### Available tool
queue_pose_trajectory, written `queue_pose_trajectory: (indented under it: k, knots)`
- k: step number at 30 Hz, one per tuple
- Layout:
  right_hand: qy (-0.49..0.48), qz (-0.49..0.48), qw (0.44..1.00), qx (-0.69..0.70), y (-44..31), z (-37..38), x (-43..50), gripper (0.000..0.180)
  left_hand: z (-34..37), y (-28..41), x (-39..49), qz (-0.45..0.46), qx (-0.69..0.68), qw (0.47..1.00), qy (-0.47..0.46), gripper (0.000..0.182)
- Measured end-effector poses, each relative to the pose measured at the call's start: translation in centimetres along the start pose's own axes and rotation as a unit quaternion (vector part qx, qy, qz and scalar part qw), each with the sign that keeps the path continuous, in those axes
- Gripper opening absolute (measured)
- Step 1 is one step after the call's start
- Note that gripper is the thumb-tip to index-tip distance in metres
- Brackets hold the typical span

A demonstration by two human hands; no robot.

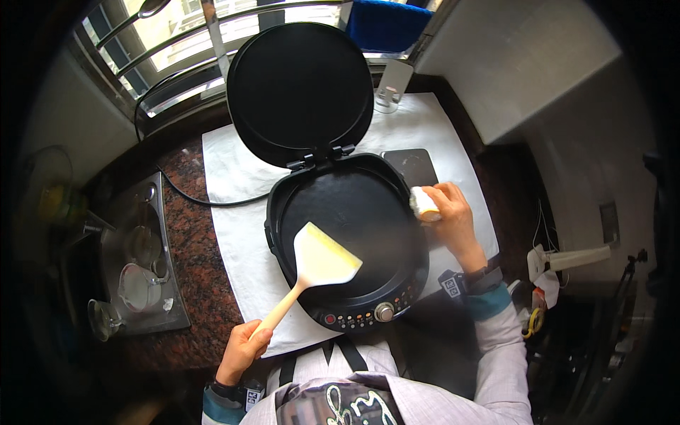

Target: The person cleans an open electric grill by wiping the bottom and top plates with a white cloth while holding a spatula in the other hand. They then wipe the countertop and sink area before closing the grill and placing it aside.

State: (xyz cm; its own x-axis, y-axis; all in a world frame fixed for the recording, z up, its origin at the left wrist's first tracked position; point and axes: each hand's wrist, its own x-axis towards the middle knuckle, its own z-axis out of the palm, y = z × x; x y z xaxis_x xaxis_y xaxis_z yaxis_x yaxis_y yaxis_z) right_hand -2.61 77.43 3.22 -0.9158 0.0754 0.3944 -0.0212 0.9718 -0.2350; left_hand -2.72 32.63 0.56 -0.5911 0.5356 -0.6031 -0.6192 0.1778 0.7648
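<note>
My left hand point(244, 348) grips the wooden-coloured handle of a wide white spatula point(324, 260), whose blade hangs over the lower left of a round black electric griddle point(350, 212). Yellowish residue shows along the blade's far edge. In my right hand point(451, 212), at the griddle's right rim, is a small roll-like white thing point(424, 204) with a yellowish end; its kind is unclear. The griddle's lid point(300, 87) is raised and leans back toward the window. A silver knob and lit buttons sit on the front panel.
Beneath the griddle lies a white cloth point(239, 234) on a red-brown granite counter point(199, 265). A dark flat slab point(411, 164) and a phone stand point(393, 85) are at the right and back. A steel sink point(175, 297) with glass cups is at left; a black cord point(212, 203) runs leftward.
</note>
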Motion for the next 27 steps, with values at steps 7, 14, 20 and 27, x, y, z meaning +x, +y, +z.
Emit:
queue_pose_trajectory:
  k: [7, 14, 20, 27]
  knots:
    - [-0.163, -0.124, 0.947, -0.248, -3.1, 4.7, 4.6, 0.02, -1.1, -1.1, -2.5, 0.041, 0.011, 0.995, 0.089, 0.03]
    - [-0.246, -0.057, 0.96, -0.118, -3.7, 9.8, 8.1, 0.019, -3.0, -3.5, -5.3, 0.138, -0.071, 0.97, 0.185, 0.032]
    - [-0.173, -0.161, 0.968, -0.083, -9.5, 13.2, 9.8, 0.016, -3.9, -5.1, -6.3, 0.264, -0.184, 0.923, 0.213, 0.037]
    - [-0.05, -0.31, 0.949, -0.009, -11.0, 9.4, 10.3, 0.029, -5.2, -5.6, -7.2, 0.281, -0.199, 0.907, 0.242, 0.037]
